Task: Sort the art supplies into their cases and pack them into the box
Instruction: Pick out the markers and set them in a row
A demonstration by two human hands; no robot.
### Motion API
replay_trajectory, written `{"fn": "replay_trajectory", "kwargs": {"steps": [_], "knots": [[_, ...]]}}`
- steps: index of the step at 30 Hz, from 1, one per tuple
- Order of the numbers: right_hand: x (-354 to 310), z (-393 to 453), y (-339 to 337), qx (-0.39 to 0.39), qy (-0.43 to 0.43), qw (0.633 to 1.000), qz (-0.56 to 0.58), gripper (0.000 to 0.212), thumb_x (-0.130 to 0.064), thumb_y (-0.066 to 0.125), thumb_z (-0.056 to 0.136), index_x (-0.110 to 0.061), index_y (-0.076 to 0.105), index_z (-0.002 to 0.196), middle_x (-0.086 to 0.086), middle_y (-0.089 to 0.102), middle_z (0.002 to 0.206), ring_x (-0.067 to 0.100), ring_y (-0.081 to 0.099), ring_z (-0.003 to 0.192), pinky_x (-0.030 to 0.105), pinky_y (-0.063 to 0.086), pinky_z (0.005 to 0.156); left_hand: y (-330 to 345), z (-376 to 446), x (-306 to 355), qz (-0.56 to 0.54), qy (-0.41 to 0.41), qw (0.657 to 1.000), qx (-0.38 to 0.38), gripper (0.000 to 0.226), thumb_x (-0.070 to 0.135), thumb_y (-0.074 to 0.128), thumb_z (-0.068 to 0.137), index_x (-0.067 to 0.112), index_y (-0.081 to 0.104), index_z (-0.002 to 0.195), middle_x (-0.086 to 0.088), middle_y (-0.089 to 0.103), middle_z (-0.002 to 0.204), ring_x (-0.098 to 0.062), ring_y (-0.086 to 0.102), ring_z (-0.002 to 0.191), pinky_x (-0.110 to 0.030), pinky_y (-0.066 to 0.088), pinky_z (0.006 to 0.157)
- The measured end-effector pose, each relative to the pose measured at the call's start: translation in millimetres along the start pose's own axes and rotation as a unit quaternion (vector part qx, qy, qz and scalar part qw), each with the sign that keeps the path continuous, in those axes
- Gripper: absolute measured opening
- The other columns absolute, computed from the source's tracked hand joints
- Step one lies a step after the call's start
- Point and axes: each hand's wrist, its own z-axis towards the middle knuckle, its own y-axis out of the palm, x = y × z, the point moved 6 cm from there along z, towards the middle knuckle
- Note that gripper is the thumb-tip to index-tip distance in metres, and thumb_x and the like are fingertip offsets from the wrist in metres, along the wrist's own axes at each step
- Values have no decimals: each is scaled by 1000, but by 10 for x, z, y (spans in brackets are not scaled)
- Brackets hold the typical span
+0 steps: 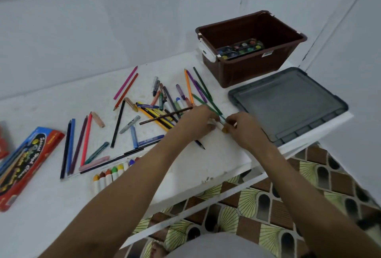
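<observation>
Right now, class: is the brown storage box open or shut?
Open. The brown box has no lid on; its grey lid lies flat on the table beside it, and a paint palette shows inside.

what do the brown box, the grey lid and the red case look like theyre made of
Brown box: looks like moulded plastic, slightly glossy, with a rolled rim and a white clip latch.
Grey lid: probably plastic too, smoky and semi-translucent, with a raised moulded border.
Red case: seems printed cardboard, flat with folded edges and bright lettering, though a thin plastic coating can't be ruled out.
</observation>
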Motion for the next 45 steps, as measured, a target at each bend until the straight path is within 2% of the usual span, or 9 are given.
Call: {"fn": "replay_trajectory", "kwargs": {"steps": [7, 11, 14, 21, 28, 33, 37, 41, 45], "knots": [[16, 99, 94, -74, 41, 995, -52, 16, -20, 63, 88, -5, 65, 93, 9, 57, 86, 14, 47, 67, 19, 32, 56, -30, -15, -97, 66, -18, 998, -6, 22, 14, 63, 89, 16, 64, 111, -3, 56, 111, -20, 54, 101, -33, 48, 85], [3, 116, 116, -47, 28, 997, -53, 24, -19, 65, 86, 0, 64, 100, 12, 63, 97, 21, 58, 79, 32, 51, 74, -147, -192, -215, 57, -55, 997, 6, 20, 15, 62, 91, 11, 62, 111, -5, 58, 109, -23, 55, 99, -34, 48, 83], [-72, 96, 136, -45, 22, 997, -51, 21, -13, 61, 84, 4, 67, 95, 18, 66, 92, 27, 61, 77, 39, 54, 73, -283, -469, -311, 29, -85, 995, 51, 17, 18, 56, 94, 12, 62, 109, -4, 58, 101, -23, 57, 93, -33, 48, 78], [-812, -218, 285, -98, -72, 990, 66, 24, -24, 66, 85, -10, 70, 103, 1, 66, 88, 3, 56, 70, 6, 38, 59, -450, -1423, -666, -98, -222, 957, 161, 17, 28, 61, 90, 19, 63, 104, 11, 60, 72, -1, 53, 62, -7, 34, 54], [-1339, -509, 707, -162, -111, 976, 92, 20, -27, 69, 79, -14, 69, 95, -5, 64, 81, 0, 55, 67, 5, 38, 53, -336, -2198, -830, -156, -344, 900, 217, 16, 26, 70, 82, 19, 68, 96, 11, 62, 72, -2, 58, 65, -7, 41, 54], [-1439, -585, 831, -164, -108, 976, 96, 16, -24, 68, 78, -11, 67, 88, 2, 64, 80, 10, 59, 69, 20, 49, 62, -276, -2257, -717, -112, -345, 902, 236, 16, 29, 67, 83, 18, 70, 94, 9, 60, 74, -3, 53, 63, -10, 38, 55], [-1483, -604, 914, -163, -109, 977, 79, 21, -24, 67, 76, -5, 66, 85, 6, 64, 80, 18, 60, 73, 33, 53, 68, -197, -2196, -603, -57, -322, 915, 236, 16, 24, 62, 86, 13, 69, 94, -1, 61, 89, -13, 54, 76, -23, 41, 68], [-1505, -609, 964, -161, -133, 975, 80, 32, -23, 67, 80, -8, 65, 108, -1, 60, 85, 10, 55, 74, 17, 42, 64, -122, -2147, -522, -39, -289, 929, 229, 14, 17, 56, 90, 9, 67, 95, -4, 55, 93, -18, 55, 79, -29, 44, 69], [-1494, -594, 1001, -180, -155, 968, 84, 40, -27, 66, 85, -13, 61, 122, 2, 67, 97, 2, 52, 73, 6, 36, 66, -69, -2128, -578, -55, -277, 936, 209, 17, 15, 58, 91, 10, 68, 103, -4, 55, 97, -18, 56, 85, -22, 37, 68]]}}
